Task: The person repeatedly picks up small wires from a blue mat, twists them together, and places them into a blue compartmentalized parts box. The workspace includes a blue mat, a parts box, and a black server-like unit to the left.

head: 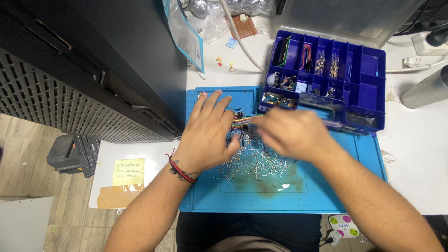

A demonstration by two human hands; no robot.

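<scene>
Both hands sit over a blue mat (280, 196). Left hand (207, 133) lies flat, fingers spread, on a pile of thin wire bits (254, 161). Right hand (291, 133) pinches some colourful wires (241, 120); it looks blurry.

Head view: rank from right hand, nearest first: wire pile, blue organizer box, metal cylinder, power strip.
1. Wire pile: directly under the right hand.
2. Blue organizer box: just beyond, up-right.
3. Power strip and metal cylinder: too close to call.

Blue mat (261, 196), purple-blue organizer box (368, 93)
</scene>
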